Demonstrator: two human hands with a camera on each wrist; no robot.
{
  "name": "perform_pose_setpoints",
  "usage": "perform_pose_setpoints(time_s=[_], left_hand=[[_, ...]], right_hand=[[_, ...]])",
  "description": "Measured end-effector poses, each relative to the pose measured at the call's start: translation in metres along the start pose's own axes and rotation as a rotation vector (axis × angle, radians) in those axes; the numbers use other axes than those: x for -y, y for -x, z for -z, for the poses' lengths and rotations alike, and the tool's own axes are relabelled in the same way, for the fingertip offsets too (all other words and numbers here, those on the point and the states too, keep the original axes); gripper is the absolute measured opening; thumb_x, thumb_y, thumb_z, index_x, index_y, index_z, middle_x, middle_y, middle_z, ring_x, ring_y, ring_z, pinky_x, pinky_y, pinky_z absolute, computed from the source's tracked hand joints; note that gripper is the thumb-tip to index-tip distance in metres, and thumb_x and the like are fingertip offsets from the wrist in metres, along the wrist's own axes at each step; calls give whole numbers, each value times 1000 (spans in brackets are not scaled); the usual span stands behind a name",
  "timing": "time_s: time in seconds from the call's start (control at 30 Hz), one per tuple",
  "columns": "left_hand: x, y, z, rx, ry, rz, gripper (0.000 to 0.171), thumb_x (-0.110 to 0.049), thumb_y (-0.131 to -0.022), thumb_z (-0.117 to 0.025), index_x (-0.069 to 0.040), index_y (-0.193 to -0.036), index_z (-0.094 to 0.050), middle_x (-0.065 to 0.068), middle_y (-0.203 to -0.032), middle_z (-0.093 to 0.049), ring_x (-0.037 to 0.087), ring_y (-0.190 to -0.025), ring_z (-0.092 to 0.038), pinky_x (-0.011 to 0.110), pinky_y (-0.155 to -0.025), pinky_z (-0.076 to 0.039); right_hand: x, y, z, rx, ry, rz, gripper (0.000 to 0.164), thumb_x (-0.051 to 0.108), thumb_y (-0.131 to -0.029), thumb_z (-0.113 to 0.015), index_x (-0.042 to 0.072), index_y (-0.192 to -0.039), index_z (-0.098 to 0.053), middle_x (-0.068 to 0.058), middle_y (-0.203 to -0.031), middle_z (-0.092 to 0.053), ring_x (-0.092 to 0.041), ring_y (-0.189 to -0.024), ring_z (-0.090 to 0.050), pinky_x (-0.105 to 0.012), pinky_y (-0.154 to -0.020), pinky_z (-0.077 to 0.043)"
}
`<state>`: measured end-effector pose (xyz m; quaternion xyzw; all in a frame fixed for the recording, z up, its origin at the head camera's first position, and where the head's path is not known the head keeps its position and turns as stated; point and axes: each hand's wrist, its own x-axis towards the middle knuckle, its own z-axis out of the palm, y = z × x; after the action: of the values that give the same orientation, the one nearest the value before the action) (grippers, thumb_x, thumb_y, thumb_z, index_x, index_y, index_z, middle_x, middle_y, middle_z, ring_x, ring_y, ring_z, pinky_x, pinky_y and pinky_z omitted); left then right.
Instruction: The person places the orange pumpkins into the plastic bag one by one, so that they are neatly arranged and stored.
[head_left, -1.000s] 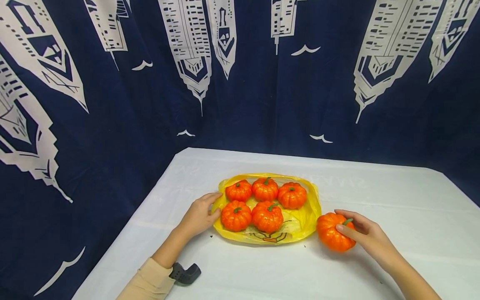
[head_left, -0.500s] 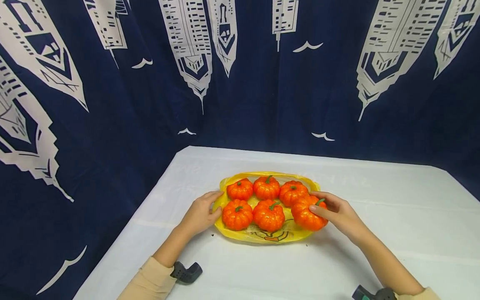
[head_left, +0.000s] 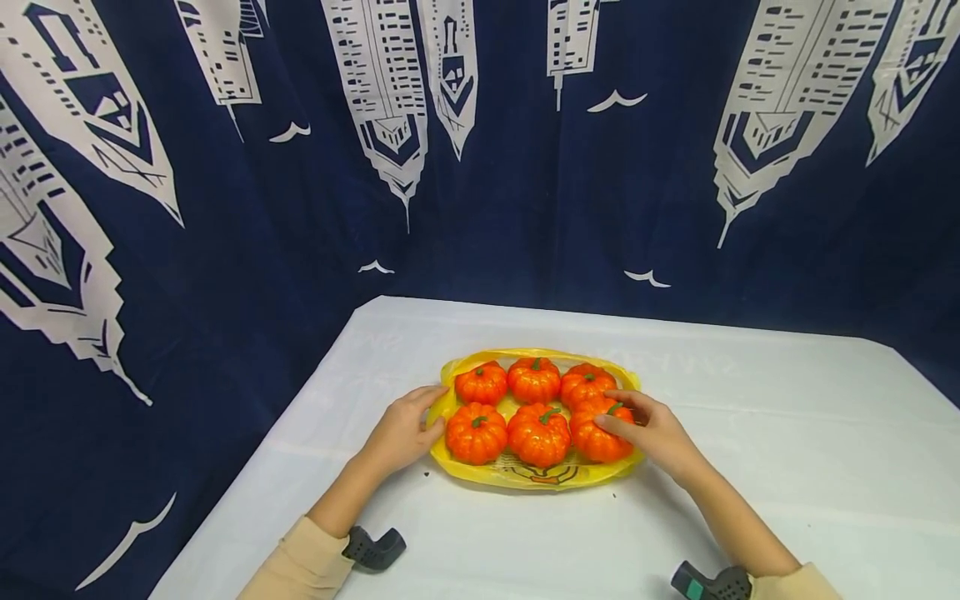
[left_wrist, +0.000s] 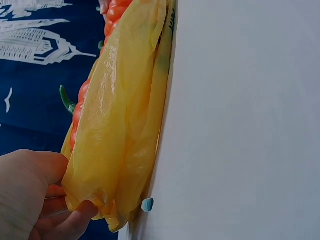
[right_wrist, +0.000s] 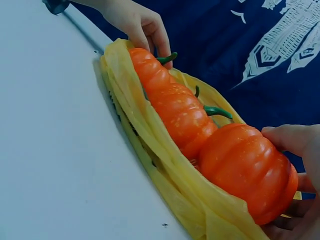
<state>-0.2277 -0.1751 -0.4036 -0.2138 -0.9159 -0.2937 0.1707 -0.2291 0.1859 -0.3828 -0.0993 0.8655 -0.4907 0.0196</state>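
A yellow plastic bag (head_left: 487, 475), opened out like a shallow basket, sits on the white table with several glossy orange pumpkins with green stems inside. My left hand (head_left: 400, 432) holds the bag's left rim; in the left wrist view its thumb and fingers pinch the crumpled yellow plastic (left_wrist: 112, 135). At the bag's right end, my right hand (head_left: 660, 437) grips a pumpkin (head_left: 591, 437) at the front right, thumb on the near side and fingers behind. The right wrist view has this pumpkin (right_wrist: 245, 167) low inside the bag's wall, beside the other pumpkins.
The white-covered table (head_left: 787, 467) extends to both sides of the bag. Behind it hangs a dark blue curtain (head_left: 510, 233) printed with white buildings and birds. Dark camera straps (head_left: 373, 550) sit at both wrists. Small dark specks lie near the bag.
My right hand has carried the pumpkin leftward from outside the bag, over its right rim, and down into the front right spot. My left hand has stayed on the left rim.
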Motion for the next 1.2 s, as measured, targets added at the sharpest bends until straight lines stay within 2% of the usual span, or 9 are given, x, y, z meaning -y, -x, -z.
perform_pose_setpoints(time_s=[0.13, 0.4, 0.57, 0.73, 1.0, 1.1, 1.2], left_hand=[[1, 1, -1, 6, -1, 2, 44, -8, -85, -65, 5, -126, -61, 19, -128, -60, 33, -119, -57, 45, -101, -46], [1, 1, 2, -8, 3, 4, 44, -7, -84, -65, 5, -126, -61, 20, -128, -60, 25, -96, -62, 41, -90, -52], [1, 3, 3, 8, 5, 23, 44, -8, -84, -65, 4, -127, -61, 19, -129, -60, 14, -75, -56, 33, -76, -53], [3, 3, 3, 10, 3, 30, 44, -8, -84, -65, 4, -127, -61, 19, -129, -60, 5, -53, -42, 23, -59, -48], [3, 0, -1, -5, 5, 26, 44, -8, -85, -66, 4, -127, -61, 18, -128, -60, 4, -52, -42, 21, -55, -46], [2, -1, -2, -17, -5, 30, 43, -10, -86, -65, 3, -126, -62, 17, -127, -61, 7, -59, -49, 24, -59, -50], [0, 0, -1, -28, -25, 59, 44, -14, -87, -65, 1, -128, -61, 16, -124, -63, 16, -73, -61, 31, -68, -55]], right_hand=[[0, 1, -5, -29, 1, 3, 62, 33, -92, -67, -3, -139, -48, -26, -136, -51, -39, -120, -52, -46, -99, -46], [1, 0, -11, -62, 25, 23, 67, 35, -93, -66, -5, -141, -42, -29, -139, -48, -42, -127, -47, -50, -104, -41], [-1, 4, -16, -57, 112, 16, 67, 38, -92, -67, -7, -136, -46, -28, -133, -53, -41, -120, -53, -50, -99, -45], [-5, 4, -17, -66, 182, 46, 65, 37, -91, -68, -9, -133, -51, -28, -129, -56, -41, -114, -58, -50, -94, -49], [-7, 4, -17, -106, 267, 53, 66, 40, -90, -68, -9, -131, -54, -29, -130, -56, -47, -122, -49, -59, -101, -40], [-4, 6, -14, -108, 253, 43, 72, 42, -90, -67, -11, -135, -49, -29, -130, -55, -46, -121, -50, -57, -101, -41], [1, 8, -8, -112, 207, 63, 73, 43, -91, -66, -9, -137, -47, -28, -130, -55, -43, -119, -53, -54, -99, -44]])
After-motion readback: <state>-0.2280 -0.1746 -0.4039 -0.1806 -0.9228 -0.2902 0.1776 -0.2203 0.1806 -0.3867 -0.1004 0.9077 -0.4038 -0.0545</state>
